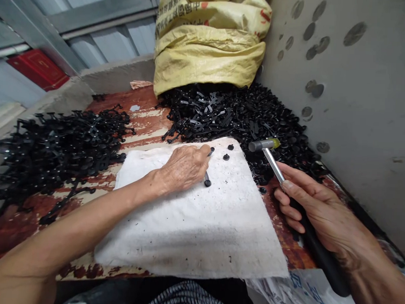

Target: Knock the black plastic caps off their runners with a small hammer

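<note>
Head view: right hand (322, 209), fingers (287, 187) clamped round black handle of small hammer (273, 165), yellow-tipped head held above white cloth (193, 231). Left hand (185, 167) resting on cloth, fingers together, tips at small black plastic peg (211, 150); can't tell if gripped. Peg likely light, stiff, slippery; take by stem. Black plastic heaps (63, 151) on rust-red table (147, 110), yellow woven sack (209, 46) beyond.
</note>
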Action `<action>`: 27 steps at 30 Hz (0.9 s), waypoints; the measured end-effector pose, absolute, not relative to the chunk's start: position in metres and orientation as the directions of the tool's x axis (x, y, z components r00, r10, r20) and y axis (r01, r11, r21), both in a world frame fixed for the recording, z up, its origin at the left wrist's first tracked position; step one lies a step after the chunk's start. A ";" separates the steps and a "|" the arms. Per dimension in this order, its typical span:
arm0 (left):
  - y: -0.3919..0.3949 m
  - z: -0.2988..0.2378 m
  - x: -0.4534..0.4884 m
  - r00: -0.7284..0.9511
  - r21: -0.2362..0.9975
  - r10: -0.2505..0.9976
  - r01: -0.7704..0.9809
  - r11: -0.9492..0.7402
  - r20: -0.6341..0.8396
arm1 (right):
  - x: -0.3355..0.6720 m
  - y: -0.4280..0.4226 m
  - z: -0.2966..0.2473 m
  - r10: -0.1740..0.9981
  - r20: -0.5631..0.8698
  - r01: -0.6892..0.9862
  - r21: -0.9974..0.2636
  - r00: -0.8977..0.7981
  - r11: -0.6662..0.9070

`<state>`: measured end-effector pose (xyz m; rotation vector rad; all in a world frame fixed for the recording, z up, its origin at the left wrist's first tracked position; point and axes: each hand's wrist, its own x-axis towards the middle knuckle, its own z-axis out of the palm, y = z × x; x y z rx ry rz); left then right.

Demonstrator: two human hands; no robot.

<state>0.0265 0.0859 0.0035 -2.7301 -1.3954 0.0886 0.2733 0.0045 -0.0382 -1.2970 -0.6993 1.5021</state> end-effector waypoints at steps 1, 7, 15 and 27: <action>0.086 0.004 0.026 0.575 -0.024 0.818 0.817 -0.576 -0.015 | 0.274 0.004 -0.038 0.926 -0.373 -0.305 -0.890 0.059 -0.339; 0.086 0.005 0.034 0.612 0.305 0.790 0.755 -0.581 -0.011 | 0.274 0.002 -0.034 0.924 -0.381 -0.286 -0.891 0.045 -0.353; 0.091 0.004 0.042 0.590 0.552 0.807 0.679 -0.483 -0.020 | 0.274 0.001 -0.035 0.928 -0.369 -0.299 -0.891 0.043 -0.341; 0.092 0.003 0.045 0.588 0.571 0.808 0.677 -0.465 -0.038 | 0.274 0.002 -0.034 0.928 -0.370 -0.280 -0.896 0.047 -0.344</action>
